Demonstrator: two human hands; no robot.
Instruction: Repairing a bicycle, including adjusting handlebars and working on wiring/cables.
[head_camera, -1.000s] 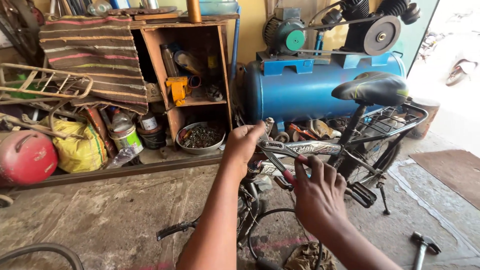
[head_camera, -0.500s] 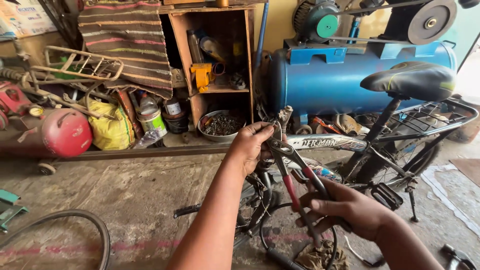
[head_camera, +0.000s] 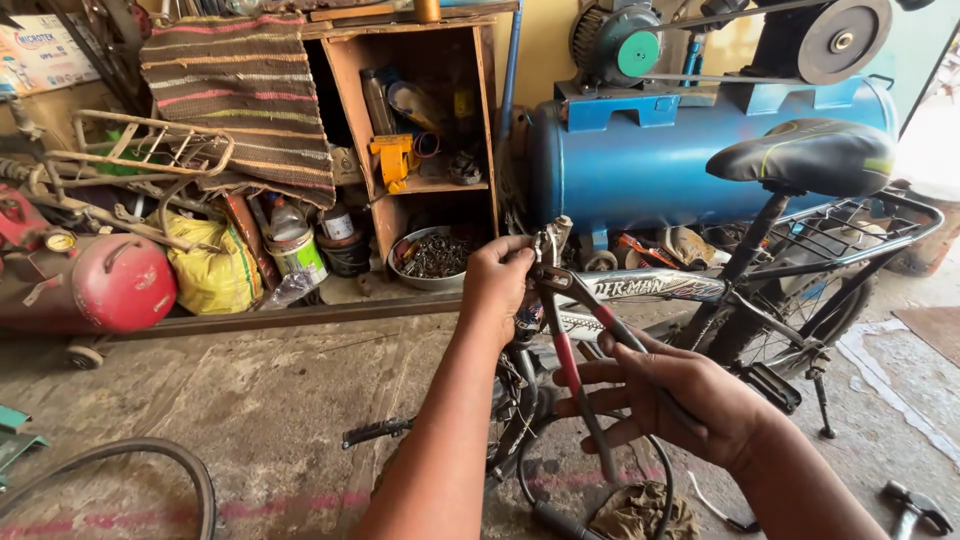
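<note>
At bicycle stem (head_camera: 548, 240), pliers (head_camera: 580, 330) bite (jaw tips hidden behind left hand (head_camera: 497, 285)).

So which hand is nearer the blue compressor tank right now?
Left. The left hand is up at the bike's stem, just in front of the blue tank; the right hand grips the pliers' handles lower, nearer the camera.

Left hand (head_camera: 497, 285) gripping bike (head_camera: 690, 290) stem top, right hand (head_camera: 690, 405) around red-handled pliers (head_camera: 575, 330), jaws at stem, black saddle (head_camera: 810, 155) upright, blue compressor tank (head_camera: 640, 170) behind, wooden shelf (head_camera: 410, 110), red tank (head_camera: 115, 285) far left, hammer (head_camera: 915, 505) on floor.
</note>
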